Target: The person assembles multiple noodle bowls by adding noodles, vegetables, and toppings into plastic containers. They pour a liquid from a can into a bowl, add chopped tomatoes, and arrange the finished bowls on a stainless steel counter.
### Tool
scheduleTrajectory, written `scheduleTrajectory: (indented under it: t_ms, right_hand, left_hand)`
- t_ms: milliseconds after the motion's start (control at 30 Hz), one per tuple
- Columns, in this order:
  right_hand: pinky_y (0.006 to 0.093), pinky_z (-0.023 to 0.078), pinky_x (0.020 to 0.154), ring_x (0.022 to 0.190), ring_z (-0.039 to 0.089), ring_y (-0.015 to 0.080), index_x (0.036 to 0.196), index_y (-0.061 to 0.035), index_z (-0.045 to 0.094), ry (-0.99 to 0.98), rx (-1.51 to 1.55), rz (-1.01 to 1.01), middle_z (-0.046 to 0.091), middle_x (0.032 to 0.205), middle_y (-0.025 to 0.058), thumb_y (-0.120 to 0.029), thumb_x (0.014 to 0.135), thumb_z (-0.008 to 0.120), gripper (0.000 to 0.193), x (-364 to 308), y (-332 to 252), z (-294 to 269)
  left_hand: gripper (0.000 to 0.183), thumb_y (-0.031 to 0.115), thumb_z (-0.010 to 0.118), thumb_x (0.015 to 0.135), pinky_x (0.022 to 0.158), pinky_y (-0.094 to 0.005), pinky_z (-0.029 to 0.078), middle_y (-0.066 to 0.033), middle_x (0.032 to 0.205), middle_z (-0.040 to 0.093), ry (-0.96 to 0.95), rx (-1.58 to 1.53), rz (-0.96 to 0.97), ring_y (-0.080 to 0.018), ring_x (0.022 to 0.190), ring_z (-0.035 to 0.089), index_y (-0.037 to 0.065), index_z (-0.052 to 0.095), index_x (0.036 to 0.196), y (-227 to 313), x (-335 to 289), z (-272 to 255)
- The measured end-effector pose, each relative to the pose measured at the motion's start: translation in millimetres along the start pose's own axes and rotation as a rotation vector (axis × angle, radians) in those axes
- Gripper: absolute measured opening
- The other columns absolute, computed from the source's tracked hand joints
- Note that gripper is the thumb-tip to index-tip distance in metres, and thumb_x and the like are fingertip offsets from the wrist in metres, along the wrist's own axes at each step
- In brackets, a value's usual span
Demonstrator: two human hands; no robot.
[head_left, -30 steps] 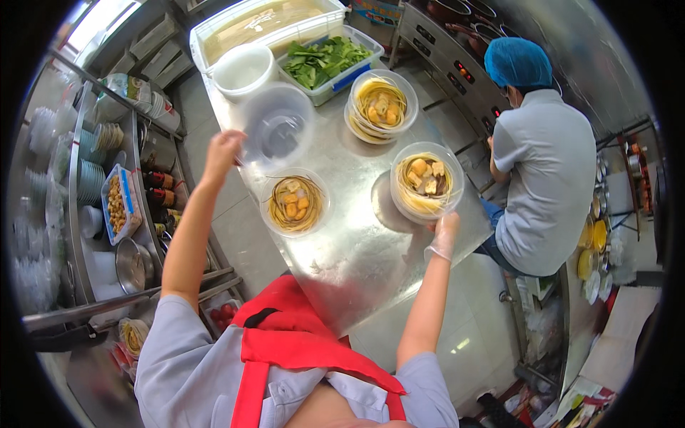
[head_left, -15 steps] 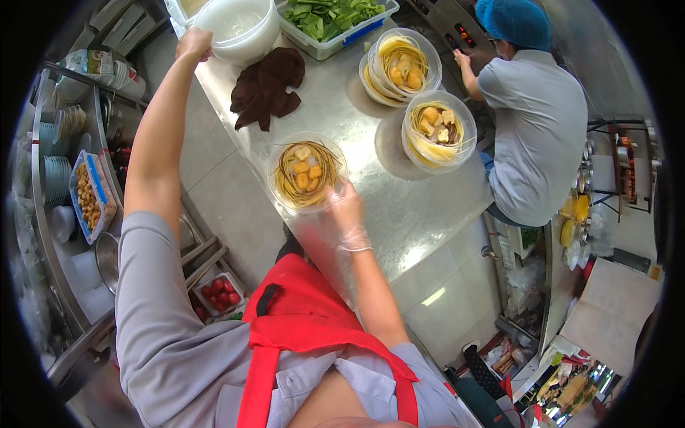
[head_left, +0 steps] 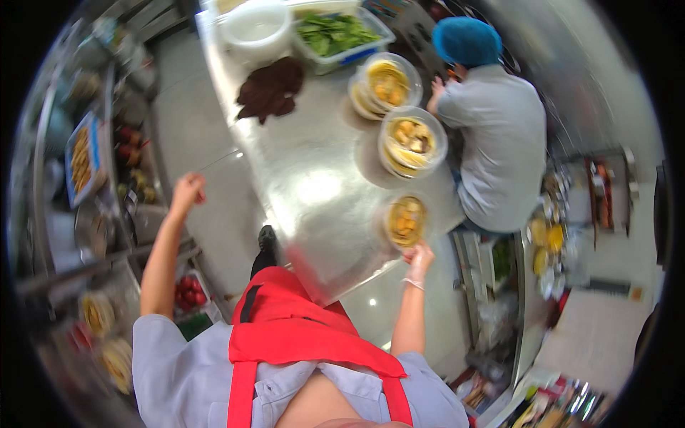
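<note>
Your right hand (head_left: 419, 258), in a thin clear glove, rests its fingers on the near rim of a round clear plastic bowl of yellowish food chunks (head_left: 405, 220); the blur does not show whether the fingers pinch the rim or only touch it. The bowl stands near the right edge of a long, shiny stainless-steel table (head_left: 314, 192), smooth and bright with glare. Farther along the same edge stand two more round clear bowls of yellow food (head_left: 412, 139) (head_left: 386, 83), each seeming to sit on a stack of its kind. Beyond them lie a crumpled dark brown cloth (head_left: 271, 89), a rectangular clear tub of green leaves (head_left: 341, 33) and a round white bucket (head_left: 255, 27). To your left stands a metal shelf rack (head_left: 85, 185) with trays and jars, a glossy pale floor between it and the table. Your left hand (head_left: 187, 194) is raised over that floor, arm outstretched, fingers curled into a loose fist around nothing visible. Across the table a person in a blue hair cap and grey shirt (head_left: 492, 135) leans at its far edge.
</note>
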State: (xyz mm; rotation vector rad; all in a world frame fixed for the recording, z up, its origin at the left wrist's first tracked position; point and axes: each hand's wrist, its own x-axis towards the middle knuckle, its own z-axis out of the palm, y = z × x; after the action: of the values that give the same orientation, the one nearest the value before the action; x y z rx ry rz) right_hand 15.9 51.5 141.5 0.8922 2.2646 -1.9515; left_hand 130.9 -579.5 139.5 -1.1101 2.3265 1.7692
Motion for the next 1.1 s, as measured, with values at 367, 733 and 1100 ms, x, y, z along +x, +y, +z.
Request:
scheduleTrajectory:
  t_ms: [367,733,1100]
  right_hand:
    - [0.0282,0.045,0.059,0.067,0.056,0.0172,0.111,-0.0022,0.062,-0.037,0.002,0.116,0.067,0.084,0.0086,-0.061,0.089,0.048,0.064,41,3,-17]
    - [0.0220,0.038,0.049,0.052,0.050,0.0084,0.094,-0.0012,0.065,-1.173,-0.293,-0.436,0.057,0.061,0.0021,-0.015,0.097,0.052,0.019,-234,61,93]
    - [0.0240,0.046,0.052,0.057,0.058,0.0091,0.088,-0.0006,0.069,-1.114,-0.496,-0.409,0.063,0.062,0.0048,-0.012,0.094,0.059,0.016,-356,111,49]
  left_hand:
    - [0.022,0.014,0.058,0.090,0.050,-0.0285,0.051,-0.0081,0.068,0.065,0.334,-0.431,-0.480,-0.0151,0.056,0.063,0.000,0.061,0.107,-176,-443,128]
    - [0.048,0.020,0.062,0.091,0.049,-0.0293,0.052,-0.0110,0.082,0.065,1.302,-0.600,-0.059,-0.0183,0.055,0.063,-0.003,0.046,0.130,-245,-454,-138]
    - [0.022,0.009,0.044,0.094,0.042,-0.0340,0.055,-0.0165,0.069,0.061,1.544,-0.831,0.033,-0.0261,0.052,0.065,-0.008,0.043,0.109,-273,-349,-305]
